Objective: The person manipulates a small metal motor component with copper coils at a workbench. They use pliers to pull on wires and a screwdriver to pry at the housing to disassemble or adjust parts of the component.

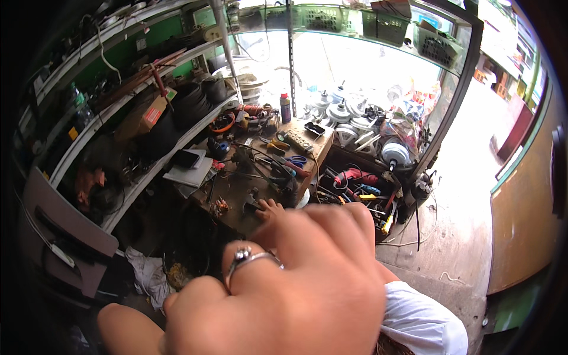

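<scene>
My left hand point(302, 284) fills the lower middle, very close and slightly blurred, with its back showing. A silver ring sits on one finger. The fingers bend away, their tips hidden, so whatever they hold is out of sight. Behind it, my right hand point(270, 210) rests on the wooden workbench point(234, 218), fingers apart, beside a dark metal piece point(253, 201). A white sleeve point(423, 319) shows at lower right; most of that arm is hidden. Pliers with orange handles point(275, 145) and blue-handled scissors point(296, 160) lie farther back on the bench.
A power strip point(299, 141) and a red-capped can point(285, 108) stand at the bench's far end. Right of it, a crate holds tools and a red power drill point(355, 176). White motor-like parts point(340, 111) pile behind. Cluttered shelves point(142, 127) line the left.
</scene>
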A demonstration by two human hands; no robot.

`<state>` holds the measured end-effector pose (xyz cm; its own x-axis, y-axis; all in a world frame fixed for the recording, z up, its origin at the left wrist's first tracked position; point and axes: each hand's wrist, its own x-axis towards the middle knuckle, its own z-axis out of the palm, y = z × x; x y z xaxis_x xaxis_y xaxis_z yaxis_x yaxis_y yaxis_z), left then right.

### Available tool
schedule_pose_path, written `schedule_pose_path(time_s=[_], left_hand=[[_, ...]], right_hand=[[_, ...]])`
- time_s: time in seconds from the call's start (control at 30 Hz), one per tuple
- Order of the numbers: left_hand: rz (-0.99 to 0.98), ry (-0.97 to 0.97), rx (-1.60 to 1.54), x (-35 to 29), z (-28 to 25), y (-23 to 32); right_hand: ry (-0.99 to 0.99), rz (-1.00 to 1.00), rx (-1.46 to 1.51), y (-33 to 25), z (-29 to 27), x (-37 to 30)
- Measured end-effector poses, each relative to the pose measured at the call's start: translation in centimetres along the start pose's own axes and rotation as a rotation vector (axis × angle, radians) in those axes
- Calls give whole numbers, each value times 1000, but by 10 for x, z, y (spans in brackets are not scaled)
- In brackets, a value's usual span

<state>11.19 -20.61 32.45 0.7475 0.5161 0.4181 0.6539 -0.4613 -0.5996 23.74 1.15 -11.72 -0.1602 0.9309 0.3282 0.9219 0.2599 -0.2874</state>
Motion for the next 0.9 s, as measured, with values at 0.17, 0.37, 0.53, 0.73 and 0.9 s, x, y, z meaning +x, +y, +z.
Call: schedule_pose_path(time_s=[0.17,0.37,0.53,0.73,0.9], left_hand=[[-69,-39,-108,-13,6,-7],[68,-18,50,-42,20,3],[63,-45,-23,-34,36,-1],[-95,-258,-373,-6,57,-28],[-165,-381,-545,18,212,-82]], right_hand=[[-6,-84,1,-4,-28,21],[-178,3,17,-17,-83,33],[-246,-32,106,-46,-110,28],[-385,-15,322,-43,-76,-1],[-386,84,242,-22,-61,-10]])
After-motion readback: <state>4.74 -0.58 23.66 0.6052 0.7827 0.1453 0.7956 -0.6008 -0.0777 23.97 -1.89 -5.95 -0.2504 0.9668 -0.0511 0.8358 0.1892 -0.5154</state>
